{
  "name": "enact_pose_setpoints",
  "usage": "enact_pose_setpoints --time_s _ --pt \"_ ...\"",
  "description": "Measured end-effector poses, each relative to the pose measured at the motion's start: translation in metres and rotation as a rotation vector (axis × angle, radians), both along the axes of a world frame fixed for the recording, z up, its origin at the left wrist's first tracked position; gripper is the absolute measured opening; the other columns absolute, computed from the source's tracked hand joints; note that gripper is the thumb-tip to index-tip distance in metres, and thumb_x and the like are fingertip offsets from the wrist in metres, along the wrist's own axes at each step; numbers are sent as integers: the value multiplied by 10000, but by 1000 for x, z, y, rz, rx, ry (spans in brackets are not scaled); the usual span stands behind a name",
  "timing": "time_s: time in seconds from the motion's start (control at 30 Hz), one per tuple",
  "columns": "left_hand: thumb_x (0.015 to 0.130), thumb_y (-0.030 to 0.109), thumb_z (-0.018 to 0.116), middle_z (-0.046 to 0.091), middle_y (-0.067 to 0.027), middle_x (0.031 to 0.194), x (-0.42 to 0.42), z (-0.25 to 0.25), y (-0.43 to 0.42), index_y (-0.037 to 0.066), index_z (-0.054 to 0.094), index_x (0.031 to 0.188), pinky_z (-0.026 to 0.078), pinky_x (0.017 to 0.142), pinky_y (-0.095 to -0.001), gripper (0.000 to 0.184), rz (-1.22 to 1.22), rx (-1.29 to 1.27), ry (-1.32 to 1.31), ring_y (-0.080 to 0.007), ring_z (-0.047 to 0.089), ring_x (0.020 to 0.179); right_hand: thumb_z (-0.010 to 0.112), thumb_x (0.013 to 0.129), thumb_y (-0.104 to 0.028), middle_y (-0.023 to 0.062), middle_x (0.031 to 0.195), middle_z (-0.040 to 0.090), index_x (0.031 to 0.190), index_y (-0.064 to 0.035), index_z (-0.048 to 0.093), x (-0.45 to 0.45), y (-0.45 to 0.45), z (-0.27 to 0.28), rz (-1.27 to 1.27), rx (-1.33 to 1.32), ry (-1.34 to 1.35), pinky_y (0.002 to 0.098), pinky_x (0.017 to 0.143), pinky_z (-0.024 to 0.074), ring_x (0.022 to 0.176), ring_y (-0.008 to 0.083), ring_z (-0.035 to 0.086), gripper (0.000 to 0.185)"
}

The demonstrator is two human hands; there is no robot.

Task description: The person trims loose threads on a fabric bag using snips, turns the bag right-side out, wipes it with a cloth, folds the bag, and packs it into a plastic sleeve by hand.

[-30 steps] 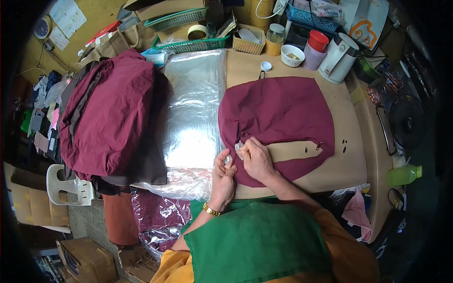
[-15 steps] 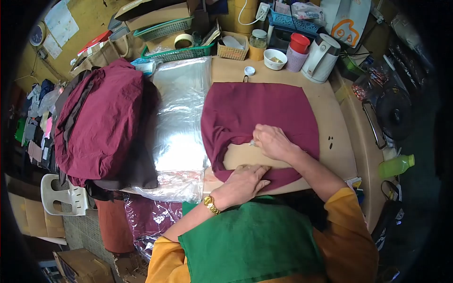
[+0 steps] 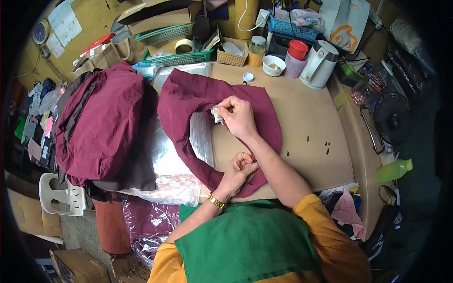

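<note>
A maroon fabric piece (image 3: 222,85) with a wide opening lies on the brown tabletop (image 3: 311,127), its left part over clear plastic sheets (image 3: 160,141). My right hand (image 3: 238,115) is closed on a small crumpled white piece (image 3: 217,114) at the upper edge of the opening. Nearer the front edge, my left hand (image 3: 239,172) pinches the lower right rim of the maroon fabric. At the left, a pile of maroon garments (image 3: 104,122) rests with dark cloth under it.
Along the back stand green baskets (image 3: 179,59), a wicker basket (image 3: 232,52), a jar (image 3: 257,45), a bowl (image 3: 273,65), a red cup (image 3: 297,49) and a white kettle (image 3: 319,65). A green bottle (image 3: 394,170) lies at the right. Small dark marks show on the tabletop.
The maroon fabric has shifted left over the plastic sheets and turned. My right hand has moved up and left with the white piece. My left hand has gone from lying flat to pinching the rim.
</note>
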State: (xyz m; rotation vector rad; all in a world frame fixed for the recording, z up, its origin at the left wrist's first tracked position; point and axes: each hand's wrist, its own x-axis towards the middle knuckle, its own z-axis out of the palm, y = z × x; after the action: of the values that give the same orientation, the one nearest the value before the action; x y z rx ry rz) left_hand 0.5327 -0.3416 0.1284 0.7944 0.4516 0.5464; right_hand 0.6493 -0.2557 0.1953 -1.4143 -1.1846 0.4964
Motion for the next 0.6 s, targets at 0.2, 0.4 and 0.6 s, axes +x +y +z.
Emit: enact_pose_setpoints --time_s 0.2,0.4,0.6 --pt "827 -107 550 502 74 754 -32 2 -15 30 609 952 311 530 -155 195 -33 276 209 3 393 595 694 846 -22 63 758 685 838 39 654 17 25 -33 -90 -33 175 245 605 500 670 91 617 74" --pt "864 -69 533 440 117 694 -34 20 -18 26 699 1080 243 512 -167 288 87 316 300 12 309 570 648 879 -2 70 848 679 890 22 631 28 17 -75 130 -131 567 243 699 504 784 108 617 31" --pt "941 45 594 558 86 738 -38 4 -3 29 706 1059 290 520 -157 164 -29 279 270 13 386 582 632 902 -30 49 854 625 947 -6 568 21 -74 -22 72 109 546 208 569 457 655 69 565 82"
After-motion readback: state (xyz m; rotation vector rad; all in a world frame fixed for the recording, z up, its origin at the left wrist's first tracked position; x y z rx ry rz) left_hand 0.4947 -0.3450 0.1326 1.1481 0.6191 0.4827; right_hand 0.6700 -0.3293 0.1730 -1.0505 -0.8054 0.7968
